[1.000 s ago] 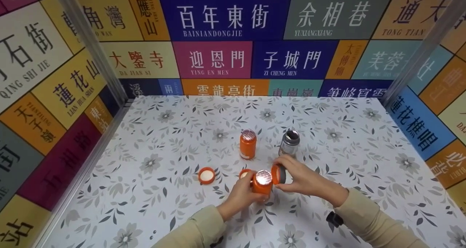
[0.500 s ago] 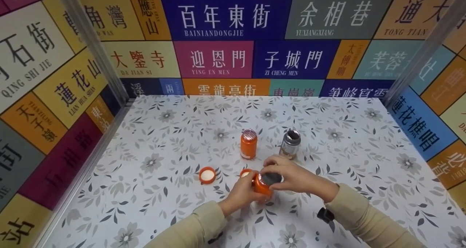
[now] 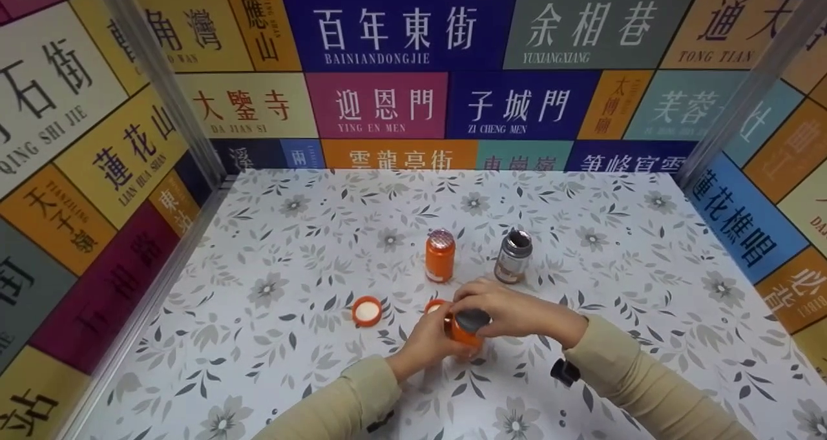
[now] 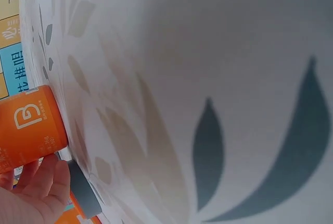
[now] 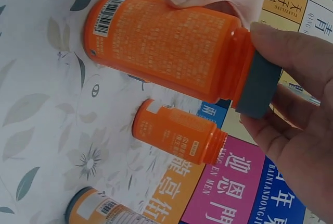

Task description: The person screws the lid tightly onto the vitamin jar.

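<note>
My left hand (image 3: 423, 343) grips an orange bottle (image 3: 466, 344) upright near the table's front. On its mouth sits a grey-topped cap (image 3: 472, 319), pinched at the sides by the fingers of my right hand (image 3: 507, 307). The right wrist view shows the thumb and fingers around the grey cap (image 5: 260, 86), with the orange bottle (image 5: 166, 47) below it covered in small print. Just behind the left hand an orange-rimmed cap (image 3: 435, 307) is partly hidden. Another cap (image 3: 367, 312) lies inside-up to the left, its liner white.
Behind the hands stands a second orange bottle (image 3: 440, 257), silver foil across its mouth. To its right is a grey bottle (image 3: 514, 257) with a dark open mouth. Panels with large printed characters (image 3: 394, 26) wall the flower-patterned table (image 3: 310, 233) at the back and sides.
My right hand has moved left and tipped the cap from beside the bottle onto its foil-covered mouth. The left hand and the bottle have stayed nearly still.
</note>
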`<state>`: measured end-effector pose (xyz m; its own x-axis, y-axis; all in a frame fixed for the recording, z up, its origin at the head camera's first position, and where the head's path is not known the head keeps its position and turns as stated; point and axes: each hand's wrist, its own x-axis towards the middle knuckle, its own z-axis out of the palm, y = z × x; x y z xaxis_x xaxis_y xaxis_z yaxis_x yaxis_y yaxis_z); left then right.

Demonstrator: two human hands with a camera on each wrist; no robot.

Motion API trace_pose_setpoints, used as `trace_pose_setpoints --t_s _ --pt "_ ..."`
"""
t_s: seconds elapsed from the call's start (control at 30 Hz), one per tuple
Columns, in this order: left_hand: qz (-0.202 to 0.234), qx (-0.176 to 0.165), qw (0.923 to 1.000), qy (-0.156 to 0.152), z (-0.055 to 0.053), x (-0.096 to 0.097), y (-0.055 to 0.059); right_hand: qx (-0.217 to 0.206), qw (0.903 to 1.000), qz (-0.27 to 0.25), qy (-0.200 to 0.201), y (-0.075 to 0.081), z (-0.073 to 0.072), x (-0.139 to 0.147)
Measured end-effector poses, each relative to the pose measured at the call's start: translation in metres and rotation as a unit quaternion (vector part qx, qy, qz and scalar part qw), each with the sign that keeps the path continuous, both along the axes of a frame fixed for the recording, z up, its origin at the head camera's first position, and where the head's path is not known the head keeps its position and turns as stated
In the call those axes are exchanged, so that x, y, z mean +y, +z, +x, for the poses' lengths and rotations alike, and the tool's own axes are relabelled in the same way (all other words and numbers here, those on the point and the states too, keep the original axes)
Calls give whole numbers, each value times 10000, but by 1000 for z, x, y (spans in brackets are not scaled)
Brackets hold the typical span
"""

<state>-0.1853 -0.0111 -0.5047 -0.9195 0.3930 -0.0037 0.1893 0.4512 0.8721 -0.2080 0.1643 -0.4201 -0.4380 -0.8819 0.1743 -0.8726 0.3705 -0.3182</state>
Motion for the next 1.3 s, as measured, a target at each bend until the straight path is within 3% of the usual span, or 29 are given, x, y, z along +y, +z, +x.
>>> trace_pose_setpoints --t_s 0.2,0.33,0.57,0.7,0.8,1.0,1.17,1.3 --pt "-8 -352 9993 78 -1 1 2 -317 9969 209 -692 -1 4 -4" --pt "-88 -366 9993 72 -2 0 2 -480 9916 283 -1166 0 5 -7" --pt "-46 -431 9991 16 -2 -1 3 157 9804 117 -1962 -8 9 -14" --pt "96 -478 9988 -12 -2 -1 2 218 9726 88 -2314 -14 11 -15" --pt "62 -300 9995 -38 -3 -1 0 94 9757 123 -2184 -14 11 -12" --pt "-20 -225 9997 -71 -3 -1 -1 -305 9914 71 -1268 -7 9 1" --pt "10 -250 9996 -156 -3 -2 1 -149 9979 7 -630 -2 7 4" --pt "82 -280 9994 -204 -2 -3 1 -151 9985 105 -513 2 6 2"
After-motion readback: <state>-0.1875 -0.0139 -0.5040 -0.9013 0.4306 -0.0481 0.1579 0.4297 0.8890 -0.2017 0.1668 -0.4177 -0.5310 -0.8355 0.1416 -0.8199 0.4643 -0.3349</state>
